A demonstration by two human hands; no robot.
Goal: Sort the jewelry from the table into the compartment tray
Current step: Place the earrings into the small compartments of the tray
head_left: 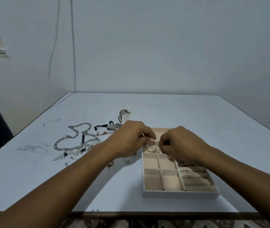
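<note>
A beige compartment tray (179,193) lies on the white table (32,178), right of centre. Both hands hover over its far left compartments. My left hand (131,139) and my right hand (180,142) each pinch one end of a small pearl bracelet (152,146), which sags in a loop between them. Several rings (186,171) sit in the tray's right-hand ring rolls. To the left on the table lie silver chains (75,139), a wristwatch (115,126), a pearl piece (74,152) and small earrings (67,163).
Another small jewelry pile (122,114) lies farther back on the table. Two cords (72,46) hang down the wall behind. The table's front edge (147,213) runs just below my forearms.
</note>
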